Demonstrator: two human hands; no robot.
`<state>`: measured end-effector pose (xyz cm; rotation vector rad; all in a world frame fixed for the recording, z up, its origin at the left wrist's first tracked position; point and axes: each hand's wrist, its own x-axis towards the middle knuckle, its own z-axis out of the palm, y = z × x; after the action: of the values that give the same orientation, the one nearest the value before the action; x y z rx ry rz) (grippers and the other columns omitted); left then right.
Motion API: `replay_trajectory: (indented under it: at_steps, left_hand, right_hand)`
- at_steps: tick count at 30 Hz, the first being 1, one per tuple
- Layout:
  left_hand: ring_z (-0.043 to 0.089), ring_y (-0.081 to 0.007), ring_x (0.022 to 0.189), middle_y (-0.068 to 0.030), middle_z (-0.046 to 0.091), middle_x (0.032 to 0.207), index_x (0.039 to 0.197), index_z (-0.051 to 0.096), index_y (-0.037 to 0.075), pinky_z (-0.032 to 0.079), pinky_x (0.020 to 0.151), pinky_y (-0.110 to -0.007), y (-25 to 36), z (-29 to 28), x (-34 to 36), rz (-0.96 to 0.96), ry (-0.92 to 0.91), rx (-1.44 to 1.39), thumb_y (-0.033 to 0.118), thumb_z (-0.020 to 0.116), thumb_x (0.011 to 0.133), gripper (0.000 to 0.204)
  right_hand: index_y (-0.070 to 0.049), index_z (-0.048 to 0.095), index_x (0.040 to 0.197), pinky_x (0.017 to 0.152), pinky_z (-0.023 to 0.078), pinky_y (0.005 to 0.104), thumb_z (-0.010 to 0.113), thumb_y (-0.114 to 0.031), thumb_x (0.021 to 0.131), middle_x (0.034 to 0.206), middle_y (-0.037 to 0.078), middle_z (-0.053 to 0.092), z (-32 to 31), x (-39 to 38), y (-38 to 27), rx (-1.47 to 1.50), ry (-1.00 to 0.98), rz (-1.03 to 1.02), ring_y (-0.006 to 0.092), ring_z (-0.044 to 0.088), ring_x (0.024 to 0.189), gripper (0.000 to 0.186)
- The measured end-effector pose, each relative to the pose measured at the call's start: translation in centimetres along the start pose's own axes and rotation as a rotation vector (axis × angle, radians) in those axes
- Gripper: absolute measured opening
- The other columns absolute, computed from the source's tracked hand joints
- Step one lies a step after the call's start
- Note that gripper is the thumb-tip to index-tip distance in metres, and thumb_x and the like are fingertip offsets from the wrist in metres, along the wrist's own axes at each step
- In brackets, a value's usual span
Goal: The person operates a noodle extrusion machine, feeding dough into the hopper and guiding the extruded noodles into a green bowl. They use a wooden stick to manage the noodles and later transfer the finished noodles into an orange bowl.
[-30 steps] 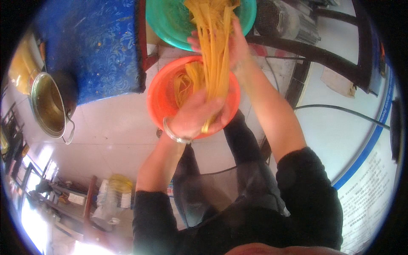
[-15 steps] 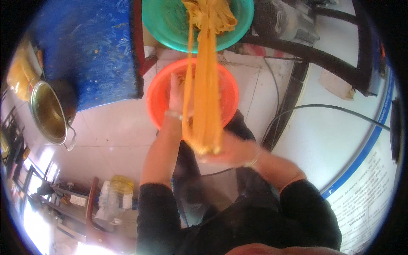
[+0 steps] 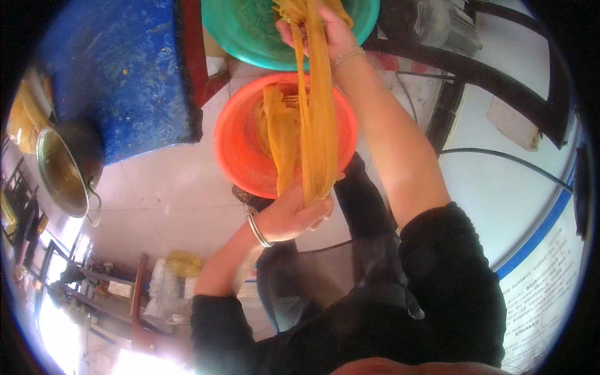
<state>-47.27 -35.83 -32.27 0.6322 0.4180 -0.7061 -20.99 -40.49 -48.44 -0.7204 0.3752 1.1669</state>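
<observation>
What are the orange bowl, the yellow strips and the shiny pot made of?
The round orange basin looks like smooth plastic: bright, even colour with a soft sheen. The long yellow strips hang limp and slightly see-through, so probably thin, wet sheet material, perhaps food; hard to tell. The shiny round pot seems to be metal, with a silvery reflective rim and handle.

Single head-worn fisheye view, facing steeply down at close range. Forearms enter from the lower edge; the orange basin (image 3: 240, 147) lies centre frame, the floor (image 3: 162, 206) curving toward the rim.
</observation>
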Motion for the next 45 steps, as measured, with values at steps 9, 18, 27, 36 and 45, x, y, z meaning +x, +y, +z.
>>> replay_trajectory:
  at_steps: [9, 18, 27, 36, 45]
  left_hand:
    - [0.052, -0.0316, 0.120, -0.0159, 0.049, 0.135, 0.143, 0.031, 0.000, 0.043, 0.099, -0.046, 0.5, -8.5, 9.9, 0.264, 0.026, -0.724, 0.078, 0.035, 0.083, 0.099]
    - [0.065, -0.0287, 0.095, -0.0196, 0.062, 0.112, 0.131, 0.045, -0.002, 0.056, 0.072, -0.039, 8.9, -14.4, 20.5, 0.356, 0.004, -0.550, 0.047, 0.046, 0.096, 0.060]
    - [0.049, -0.0086, 0.047, -0.0019, 0.054, 0.070, 0.130, 0.042, 0.006, 0.042, 0.042, -0.024, 2.4, -3.8, 5.7, 0.019, -0.051, -0.079, 0.020, 0.057, 0.092, 0.043]
    - [0.060, -0.0232, 0.064, -0.0112, 0.061, 0.078, 0.126, 0.048, 0.006, 0.050, 0.060, -0.036, -12.9, -3.6, 1.2, 0.077, -0.089, 0.717, 0.023, 0.049, 0.092, 0.037]
    - [0.064, -0.0338, 0.093, -0.0153, 0.066, 0.095, 0.103, 0.062, 0.006, 0.050, 0.079, -0.046, -6.7, -17.7, 10.9, 0.202, 0.728, 1.018, 0.027, 0.043, 0.095, 0.030]
  right_hand:
    - [0.005, 0.056, 0.113, 0.047, 0.040, 0.0190, 0.052, -0.010, 0.093, 0.079, 0.007, 0.061, 6.0, -11.6, -2.0, -0.070, -0.022, -0.033, 0.0070, 0.049, 0.055, 0.026]
    - [-0.004, 0.055, 0.116, 0.082, 0.048, 0.0313, 0.065, -0.017, 0.088, 0.094, -0.001, 0.062, 6.1, -23.4, 14.4, -0.930, -0.307, 0.122, 0.0144, 0.060, 0.088, 0.032]
    - [0.000, 0.045, 0.134, 0.102, 0.040, 0.0545, 0.030, -0.072, 0.089, 0.135, 0.025, 0.047, -4.1, -8.7, 6.4, 0.204, -0.015, 0.152, 0.0412, 0.048, 0.124, 0.086]
    - [0.004, 0.052, 0.108, 0.048, 0.046, 0.0247, 0.060, -0.009, 0.090, 0.092, 0.014, 0.063, 1.6, -5.3, -0.7, -0.117, 0.112, 0.029, 0.0144, 0.055, 0.061, 0.024]
    - [0.001, 0.055, 0.110, 0.081, 0.049, 0.0451, 0.056, -0.008, 0.081, 0.105, 0.024, 0.061, 1.1, -14.8, 11.6, -1.425, 0.155, -0.124, 0.0379, 0.061, 0.095, 0.031]
